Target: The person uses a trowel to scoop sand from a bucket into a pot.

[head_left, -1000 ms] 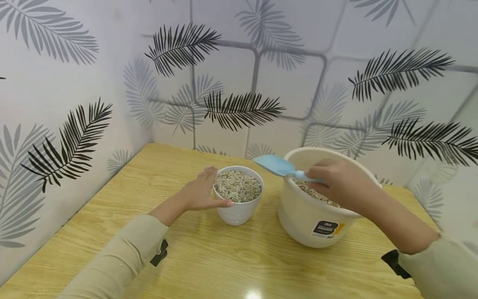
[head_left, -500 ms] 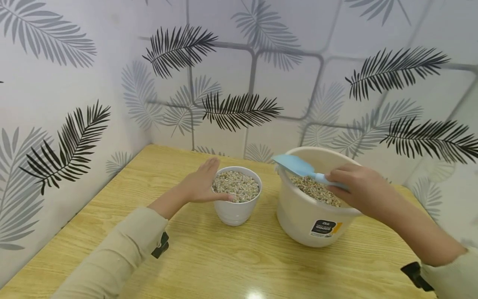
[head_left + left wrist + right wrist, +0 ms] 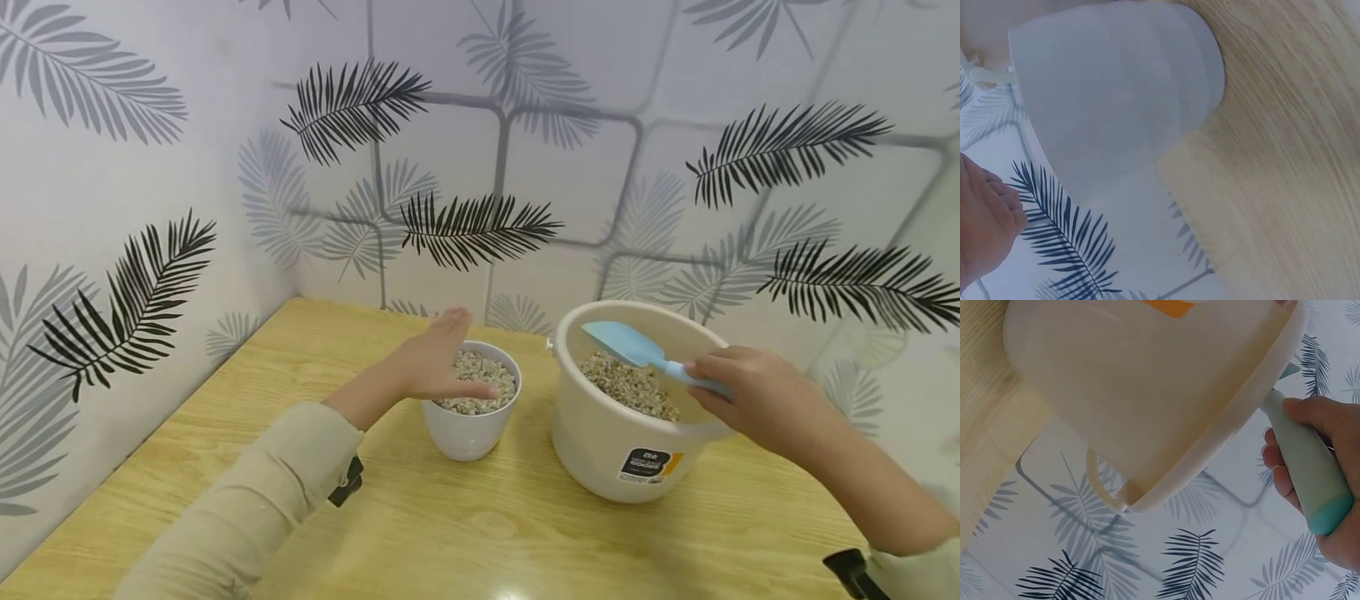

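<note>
My left hand (image 3: 431, 365), fingers straight and thumb spread, hovers at the left of a white pot (image 3: 463, 440), overlapping its rim. Pale, coarse grit (image 3: 491, 379) fills the pot nearly to the top. In the left wrist view the fingers (image 3: 994, 209) stand apart from the pot's ribbed wall. With my right hand (image 3: 757, 402) I grip the handle of a light blue hand trowel (image 3: 624, 343). Its blade is over the mouth of a large cream bucket (image 3: 592, 454), which holds more grit (image 3: 626, 390). The right wrist view shows fingers curled round the handle (image 3: 1307, 465).
Pot and bucket stand side by side on a light wooden table (image 3: 420, 533). A wall (image 3: 450, 150) with a leaf pattern rises close behind them. The bucket's side bears a black label (image 3: 647, 465), and its carrying handle (image 3: 1093, 478) hangs at the side.
The trowel has moved right, from the bucket's left rim to over its opening, along with my right hand. My left hand has lifted off the pot's side and shifted right over its rim.
</note>
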`<action>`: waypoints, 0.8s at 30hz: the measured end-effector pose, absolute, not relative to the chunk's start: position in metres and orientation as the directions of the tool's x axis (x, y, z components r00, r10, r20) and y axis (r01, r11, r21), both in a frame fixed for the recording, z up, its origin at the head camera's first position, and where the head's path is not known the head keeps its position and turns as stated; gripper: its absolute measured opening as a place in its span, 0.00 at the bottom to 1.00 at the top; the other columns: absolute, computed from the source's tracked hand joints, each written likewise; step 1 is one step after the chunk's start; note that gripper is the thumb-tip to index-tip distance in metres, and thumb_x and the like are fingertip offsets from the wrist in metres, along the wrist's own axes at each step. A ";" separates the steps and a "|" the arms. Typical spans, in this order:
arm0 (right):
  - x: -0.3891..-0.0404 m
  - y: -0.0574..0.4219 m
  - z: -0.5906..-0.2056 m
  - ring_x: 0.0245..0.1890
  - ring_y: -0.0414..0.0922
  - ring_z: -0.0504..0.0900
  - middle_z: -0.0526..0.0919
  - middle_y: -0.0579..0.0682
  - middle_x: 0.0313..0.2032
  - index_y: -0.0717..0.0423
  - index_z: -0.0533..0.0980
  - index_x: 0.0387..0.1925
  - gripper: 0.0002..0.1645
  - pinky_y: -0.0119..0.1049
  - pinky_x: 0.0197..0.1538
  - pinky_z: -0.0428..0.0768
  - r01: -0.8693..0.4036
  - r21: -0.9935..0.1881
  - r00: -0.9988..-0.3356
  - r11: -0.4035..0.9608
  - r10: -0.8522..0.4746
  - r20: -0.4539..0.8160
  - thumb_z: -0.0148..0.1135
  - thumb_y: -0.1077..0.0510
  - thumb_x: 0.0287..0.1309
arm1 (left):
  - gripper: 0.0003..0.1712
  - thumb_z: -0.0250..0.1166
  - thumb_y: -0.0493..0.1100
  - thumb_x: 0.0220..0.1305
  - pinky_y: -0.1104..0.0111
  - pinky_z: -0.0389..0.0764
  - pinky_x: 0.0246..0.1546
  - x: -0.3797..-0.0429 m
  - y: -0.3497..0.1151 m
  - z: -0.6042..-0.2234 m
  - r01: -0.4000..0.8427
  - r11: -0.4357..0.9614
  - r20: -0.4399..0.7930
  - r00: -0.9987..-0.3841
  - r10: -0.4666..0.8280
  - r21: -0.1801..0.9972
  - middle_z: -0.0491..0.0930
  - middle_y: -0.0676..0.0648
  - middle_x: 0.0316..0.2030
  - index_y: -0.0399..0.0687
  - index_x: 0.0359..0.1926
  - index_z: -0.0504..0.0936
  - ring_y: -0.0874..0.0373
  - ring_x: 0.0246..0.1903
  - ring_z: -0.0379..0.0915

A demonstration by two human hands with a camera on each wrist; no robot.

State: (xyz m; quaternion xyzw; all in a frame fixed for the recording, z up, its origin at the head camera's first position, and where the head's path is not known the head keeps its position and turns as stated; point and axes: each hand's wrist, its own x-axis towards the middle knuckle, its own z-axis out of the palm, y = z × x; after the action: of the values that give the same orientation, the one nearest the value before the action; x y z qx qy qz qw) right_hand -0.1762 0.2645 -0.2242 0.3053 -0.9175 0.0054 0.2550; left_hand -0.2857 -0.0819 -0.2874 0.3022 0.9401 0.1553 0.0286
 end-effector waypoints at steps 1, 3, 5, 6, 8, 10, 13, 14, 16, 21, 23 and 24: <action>-0.176 0.266 -0.225 0.22 0.41 0.74 0.82 0.49 0.25 0.59 0.81 0.29 0.13 0.35 0.23 0.73 -0.553 0.142 -0.694 0.821 -0.549 0.466 0.73 0.67 0.34 | 0.65 0.58 0.72 0.51 0.56 0.43 0.72 -0.286 -0.079 -0.287 0.564 0.767 0.039 -0.812 0.582 0.305 0.34 0.39 0.73 0.36 0.71 0.36 0.47 0.73 0.30; -0.176 0.268 -0.226 0.22 0.41 0.74 0.82 0.50 0.26 0.60 0.81 0.29 0.13 0.35 0.23 0.73 -0.540 0.133 -0.711 0.831 -0.535 0.457 0.73 0.67 0.35 | 0.66 0.58 0.73 0.51 0.56 0.43 0.72 -0.285 -0.073 -0.285 0.574 0.763 0.039 -0.806 0.591 0.298 0.34 0.39 0.73 0.36 0.72 0.36 0.47 0.73 0.30; -0.177 0.269 -0.227 0.22 0.40 0.74 0.82 0.50 0.26 0.60 0.81 0.29 0.12 0.34 0.23 0.72 -0.529 0.127 -0.726 0.839 -0.525 0.443 0.72 0.66 0.37 | 0.66 0.57 0.74 0.50 0.56 0.44 0.72 -0.284 -0.067 -0.283 0.578 0.760 0.039 -0.803 0.595 0.296 0.33 0.40 0.73 0.37 0.72 0.35 0.47 0.73 0.30; -0.177 0.270 -0.227 0.22 0.40 0.73 0.82 0.49 0.26 0.59 0.81 0.29 0.11 0.34 0.23 0.71 -0.524 0.124 -0.736 0.843 -0.521 0.432 0.72 0.66 0.38 | 0.66 0.57 0.74 0.50 0.56 0.44 0.72 -0.283 -0.065 -0.282 0.581 0.758 0.042 -0.801 0.597 0.296 0.33 0.40 0.73 0.37 0.72 0.35 0.47 0.73 0.30; -0.178 0.271 -0.228 0.22 0.39 0.72 0.81 0.48 0.26 0.59 0.80 0.29 0.09 0.33 0.23 0.70 -0.512 0.121 -0.758 0.851 -0.513 0.404 0.71 0.65 0.41 | 0.67 0.57 0.74 0.50 0.56 0.45 0.71 -0.282 -0.060 -0.279 0.585 0.755 0.052 -0.799 0.599 0.296 0.33 0.41 0.73 0.37 0.72 0.35 0.47 0.73 0.31; -0.180 0.272 -0.228 0.22 0.38 0.70 0.81 0.47 0.25 0.57 0.79 0.28 0.07 0.32 0.23 0.69 -0.503 0.121 -0.775 0.856 -0.508 0.375 0.70 0.64 0.43 | 0.67 0.57 0.75 0.50 0.56 0.45 0.72 -0.281 -0.056 -0.277 0.590 0.752 0.060 -0.796 0.602 0.294 0.33 0.41 0.73 0.37 0.72 0.35 0.48 0.73 0.30; -0.182 0.273 -0.229 0.21 0.37 0.66 0.77 0.44 0.22 0.55 0.76 0.24 0.07 0.31 0.22 0.66 -0.497 0.127 -0.786 0.859 -0.507 0.355 0.69 0.64 0.45 | 0.68 0.57 0.75 0.49 0.58 0.43 0.72 -0.280 -0.048 -0.274 0.597 0.743 0.061 -0.790 0.610 0.301 0.33 0.41 0.73 0.38 0.72 0.34 0.49 0.73 0.29; -0.183 0.273 -0.230 0.21 0.38 0.67 0.78 0.45 0.22 0.55 0.76 0.23 0.07 0.32 0.23 0.67 -0.500 0.125 -0.784 0.857 -0.510 0.354 0.69 0.65 0.45 | 0.68 0.57 0.75 0.49 0.58 0.43 0.72 -0.280 -0.046 -0.273 0.602 0.739 0.057 -0.785 0.617 0.300 0.33 0.41 0.73 0.38 0.72 0.34 0.49 0.73 0.29; -0.185 0.273 -0.231 0.22 0.41 0.72 0.80 0.47 0.23 0.57 0.77 0.24 0.06 0.34 0.24 0.70 -0.505 0.117 -0.782 0.855 -0.510 0.359 0.69 0.65 0.44 | 0.68 0.57 0.75 0.49 0.58 0.42 0.72 -0.279 -0.040 -0.272 0.602 0.737 0.044 -0.782 0.621 0.308 0.31 0.41 0.73 0.38 0.72 0.33 0.49 0.73 0.28; -0.192 0.269 -0.237 0.25 0.47 0.79 0.85 0.54 0.27 0.62 0.81 0.29 0.07 0.39 0.27 0.76 -0.507 0.073 -0.791 0.859 -0.497 0.356 0.68 0.68 0.43 | 0.68 0.57 0.75 0.49 0.59 0.42 0.72 -0.277 -0.027 -0.272 0.609 0.724 0.043 -0.774 0.631 0.324 0.31 0.41 0.73 0.39 0.72 0.33 0.49 0.73 0.28; -0.195 0.268 -0.239 0.24 0.44 0.77 0.84 0.54 0.26 0.61 0.80 0.28 0.06 0.37 0.26 0.75 -0.503 0.054 -0.802 0.863 -0.489 0.343 0.67 0.68 0.44 | 0.67 0.58 0.75 0.49 0.59 0.42 0.72 -0.276 -0.021 -0.273 0.621 0.709 0.054 -0.763 0.644 0.334 0.32 0.41 0.73 0.39 0.72 0.35 0.49 0.73 0.28; -0.196 0.267 -0.241 0.23 0.43 0.76 0.84 0.53 0.26 0.61 0.80 0.27 0.05 0.37 0.26 0.74 -0.498 0.044 -0.810 0.866 -0.482 0.332 0.67 0.68 0.44 | 0.67 0.59 0.74 0.49 0.59 0.42 0.72 -0.276 -0.018 -0.274 0.626 0.701 0.057 -0.759 0.649 0.341 0.33 0.40 0.73 0.40 0.72 0.35 0.49 0.73 0.29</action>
State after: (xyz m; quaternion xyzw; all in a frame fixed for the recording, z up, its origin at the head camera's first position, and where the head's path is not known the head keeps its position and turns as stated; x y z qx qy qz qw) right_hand -0.1957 0.2673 -0.2405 0.2576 -0.9512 0.0224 0.1686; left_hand -0.2758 -0.0182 -0.2736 0.3458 0.9217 0.1725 0.0338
